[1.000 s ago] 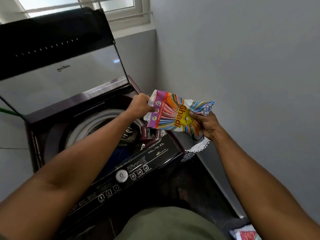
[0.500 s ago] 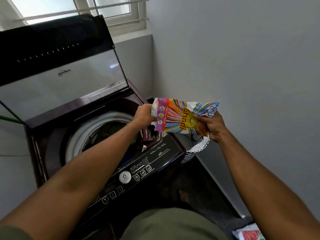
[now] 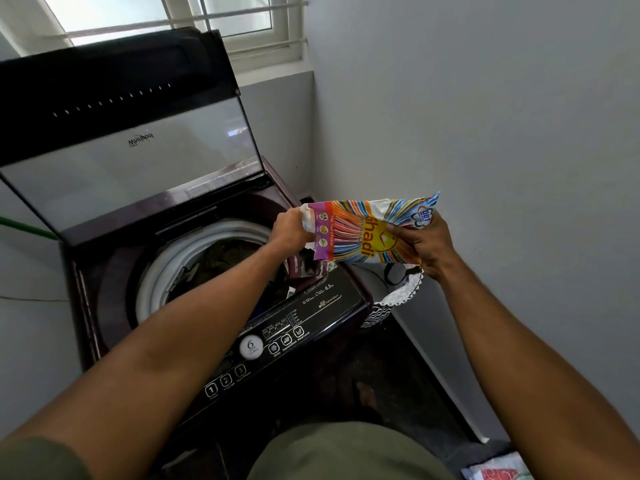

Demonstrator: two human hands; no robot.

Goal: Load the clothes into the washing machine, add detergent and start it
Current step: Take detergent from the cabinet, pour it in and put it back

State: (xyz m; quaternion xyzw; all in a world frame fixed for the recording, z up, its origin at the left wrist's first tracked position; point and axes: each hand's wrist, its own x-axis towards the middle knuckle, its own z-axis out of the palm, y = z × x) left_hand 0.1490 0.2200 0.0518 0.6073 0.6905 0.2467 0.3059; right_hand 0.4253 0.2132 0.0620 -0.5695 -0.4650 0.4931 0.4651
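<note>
I hold the crinkled, glossy detergent packet (image 3: 363,232) level above the washer's (image 3: 221,271) right rim. My left hand (image 3: 289,230) pinches its left end, my right hand (image 3: 424,240) clutches the right. Dark clothes (image 3: 225,258) fill the round white-rimmed drum; the glass lid (image 3: 131,161) stands open.

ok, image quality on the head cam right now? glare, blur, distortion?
Head view: daylight from the window blows out its panes; the raised glass lid carries pale reflections; wide-angle bowing bends the lid edges and wall corner; the drum interior is dark, contents hard to read; the detergent packet is sharp enough to read its lettering, held by the left hand and right hand.
</note>
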